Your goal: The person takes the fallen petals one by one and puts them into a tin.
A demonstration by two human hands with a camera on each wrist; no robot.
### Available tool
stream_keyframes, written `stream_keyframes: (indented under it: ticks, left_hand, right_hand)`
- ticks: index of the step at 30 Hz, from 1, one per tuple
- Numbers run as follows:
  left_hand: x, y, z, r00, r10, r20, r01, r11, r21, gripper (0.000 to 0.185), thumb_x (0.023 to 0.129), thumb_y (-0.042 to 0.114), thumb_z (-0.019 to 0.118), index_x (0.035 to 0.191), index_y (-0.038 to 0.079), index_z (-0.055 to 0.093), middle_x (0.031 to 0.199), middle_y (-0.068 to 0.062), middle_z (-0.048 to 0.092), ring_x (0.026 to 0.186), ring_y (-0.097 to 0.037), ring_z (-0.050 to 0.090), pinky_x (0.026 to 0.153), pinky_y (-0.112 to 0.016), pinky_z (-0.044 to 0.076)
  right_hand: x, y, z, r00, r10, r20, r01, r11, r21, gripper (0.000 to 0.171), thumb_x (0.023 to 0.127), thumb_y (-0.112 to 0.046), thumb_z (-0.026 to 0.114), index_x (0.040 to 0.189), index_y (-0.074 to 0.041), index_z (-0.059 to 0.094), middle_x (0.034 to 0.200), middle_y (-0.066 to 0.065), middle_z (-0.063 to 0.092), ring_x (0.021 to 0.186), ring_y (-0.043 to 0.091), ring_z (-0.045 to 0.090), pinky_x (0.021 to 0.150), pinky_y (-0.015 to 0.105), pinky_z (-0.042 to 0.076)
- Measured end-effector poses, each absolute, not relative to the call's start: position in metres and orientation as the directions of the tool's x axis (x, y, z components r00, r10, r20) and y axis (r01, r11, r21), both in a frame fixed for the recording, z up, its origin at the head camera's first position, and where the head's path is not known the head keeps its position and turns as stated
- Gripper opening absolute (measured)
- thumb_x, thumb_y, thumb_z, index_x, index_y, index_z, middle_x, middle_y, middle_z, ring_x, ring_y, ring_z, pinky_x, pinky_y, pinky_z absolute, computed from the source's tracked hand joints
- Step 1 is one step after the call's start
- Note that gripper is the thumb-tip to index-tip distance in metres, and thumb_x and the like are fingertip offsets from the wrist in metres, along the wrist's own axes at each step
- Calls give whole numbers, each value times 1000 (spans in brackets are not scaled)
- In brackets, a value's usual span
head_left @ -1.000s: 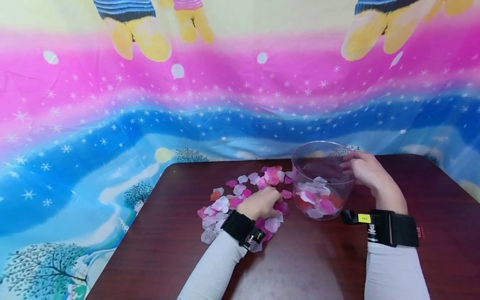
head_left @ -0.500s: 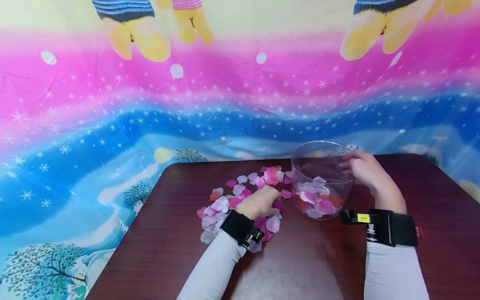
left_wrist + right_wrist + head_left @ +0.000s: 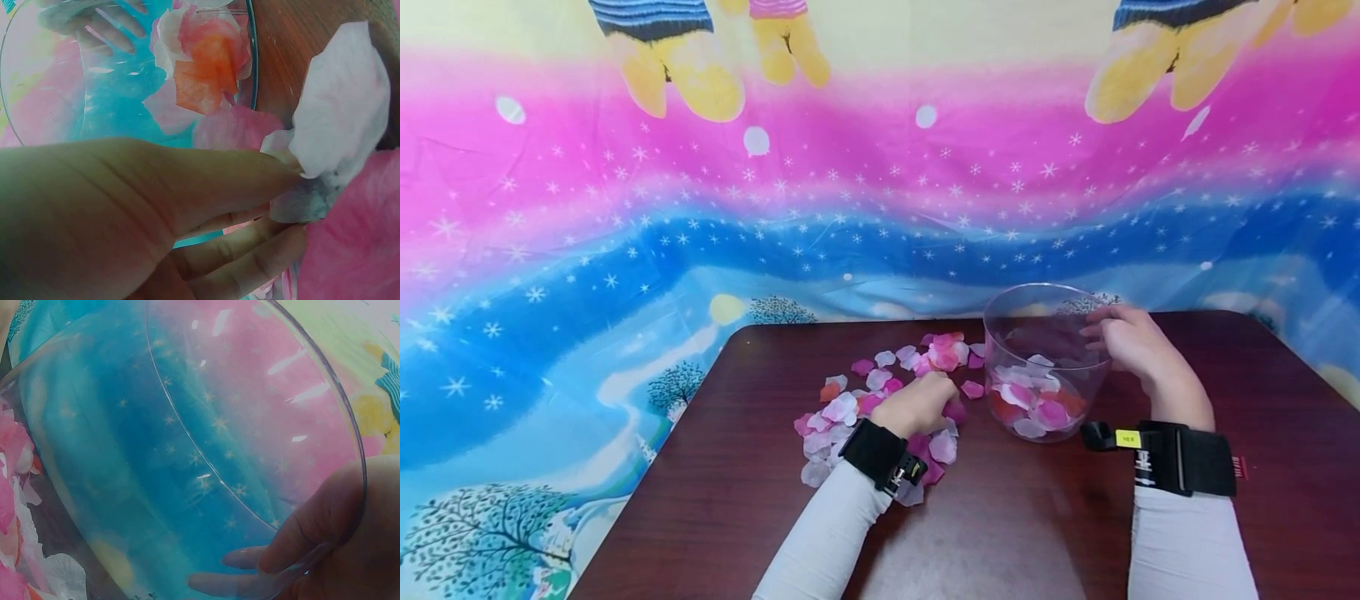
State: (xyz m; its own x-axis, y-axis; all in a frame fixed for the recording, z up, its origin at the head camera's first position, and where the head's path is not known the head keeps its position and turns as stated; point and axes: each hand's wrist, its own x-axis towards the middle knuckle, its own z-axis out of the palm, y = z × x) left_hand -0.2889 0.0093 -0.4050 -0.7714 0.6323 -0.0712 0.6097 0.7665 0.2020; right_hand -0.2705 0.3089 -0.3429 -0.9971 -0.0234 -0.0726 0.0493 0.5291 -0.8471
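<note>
My left hand (image 3: 917,407) is low over a spread of artificial flower petals (image 3: 842,408) in pink, white and orange on the table. In the left wrist view its thumb and fingertips pinch a few petals, a white petal (image 3: 342,103) standing up among them. To the right stands a clear plastic bucket (image 3: 1045,333), upright, with a layer of petals in its bottom. My right hand (image 3: 1138,346) holds the bucket at its right side near the rim. Through the clear wall, the right wrist view shows bent fingers (image 3: 228,582) of that hand.
The dark wooden table (image 3: 1000,533) has rounded far corners. Behind it hangs a printed cloth (image 3: 880,183) with snowflakes. A small heap of pink petals (image 3: 943,352) lies just left of the bucket. Both wrists wear black straps.
The left hand has barely shifted, its fingers drawing in a little among the petals, a few of which have moved slightly. The right hand and bucket keep their places.
</note>
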Motion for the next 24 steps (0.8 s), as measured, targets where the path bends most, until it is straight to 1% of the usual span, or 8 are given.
stream_keyframes:
  ticks: [3, 8, 10, 14, 19, 21, 24]
  left_hand:
    - [-289, 9, -405, -778, 626, -65, 604, 771, 202, 13, 87, 11, 82, 99, 11, 78, 78, 1, 61, 72, -11, 56, 62, -19, 45]
    - [-290, 9, -406, -778, 626, -64, 602, 770, 210, 6, 87, 11, 82, 90, 11, 77, 69, 1, 59, 65, -11, 55, 58, -20, 42]
    - [-291, 9, -407, -771, 633, -64, 611, 765, 202, 5, 88, 10, 82, 89, 10, 77, 68, 1, 58, 64, -11, 54, 57, -20, 41]
    - [-291, 8, -407, -761, 647, -56, 627, 755, 193, 7, 87, 10, 82, 93, 11, 77, 76, 2, 63, 69, -10, 56, 62, -19, 45]
    - [-292, 2, -401, -760, 650, -24, 629, 744, 225, 10, 88, 11, 81, 98, 11, 79, 86, 2, 69, 80, -11, 60, 72, -21, 51]
    - [-293, -2, -396, -761, 649, -4, 629, 738, 244, 8, 90, 9, 79, 98, 11, 79, 84, 1, 68, 78, -12, 59, 71, -21, 51]
    - [-295, -7, -387, -756, 653, 37, 639, 725, 256, 7, 92, 7, 76, 98, 10, 80, 79, 0, 67, 72, -12, 57, 66, -20, 49]
  right_hand:
    - [-271, 309, -343, -997, -24, -74, 49, 532, -845, 56, 103, -12, 22, 153, 12, 25, 149, 37, 39, 134, 53, 44, 100, 62, 46]
    - [-271, 310, -343, -997, -27, -77, 51, 533, -845, 56, 103, -12, 21, 154, 12, 24, 150, 37, 38, 134, 53, 44, 100, 62, 46]
    - [-270, 311, -344, -997, -28, -76, 49, 533, -845, 56, 103, -12, 21, 153, 12, 24, 150, 37, 38, 134, 53, 44, 100, 62, 46]
    - [-269, 311, -346, -997, -26, -76, 50, 531, -846, 56, 103, -11, 22, 153, 12, 24, 150, 37, 38, 134, 53, 43, 101, 63, 45]
    - [-270, 310, -346, -997, -23, -76, 52, 531, -846, 56, 102, -12, 22, 153, 12, 25, 149, 37, 38, 134, 53, 44, 102, 63, 45]
    - [-270, 310, -346, -997, -23, -72, 49, 532, -845, 56, 102, -12, 23, 153, 12, 25, 149, 36, 39, 133, 53, 44, 101, 62, 45]
    - [-270, 310, -345, -997, -26, -69, 45, 533, -845, 56, 102, -12, 22, 152, 12, 26, 148, 37, 40, 133, 53, 45, 101, 62, 45]
